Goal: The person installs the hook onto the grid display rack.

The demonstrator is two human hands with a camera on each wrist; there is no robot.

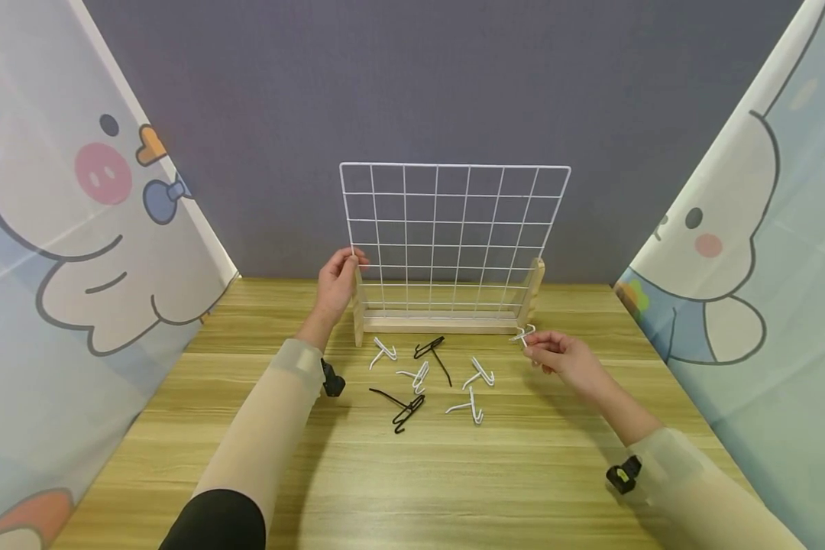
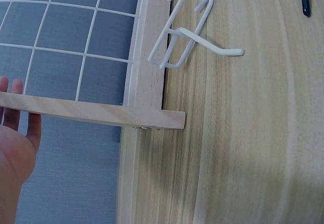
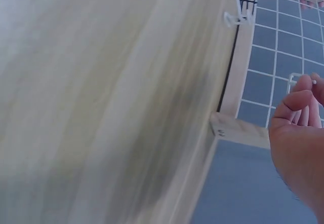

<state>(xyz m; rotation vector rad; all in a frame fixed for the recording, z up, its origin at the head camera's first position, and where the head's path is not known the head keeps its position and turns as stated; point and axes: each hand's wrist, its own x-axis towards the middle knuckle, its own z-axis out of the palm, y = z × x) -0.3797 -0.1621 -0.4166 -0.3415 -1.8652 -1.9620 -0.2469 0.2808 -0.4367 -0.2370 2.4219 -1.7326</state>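
Observation:
A white wire grid panel [image 1: 454, 223] stands upright in a wooden stand [image 1: 440, 326]. My left hand [image 1: 337, 286] holds the top of the stand's left post [image 2: 91, 110], its fingers showing past the wood in the left wrist view. Between thumb and fingers, my right hand [image 1: 564, 357] pinches a white wire hook [image 1: 522, 334] near the stand's right foot. In the right wrist view, only the end of that hook [image 3: 292, 82] shows beyond the fingers of my right hand [image 3: 298, 143]. Several white hooks, one of them a double-pronged hook [image 2: 187, 31], lie on the table before the stand.
Two black hooks, a rear one [image 1: 431, 350] and a front one [image 1: 407, 412], lie among the white ones on the wood-grain table [image 1: 412, 489]. Behind the grid rises a grey backdrop [image 1: 440, 84]. Cartoon-printed curtains flank the left [image 1: 34, 305] and right [image 1: 797, 267].

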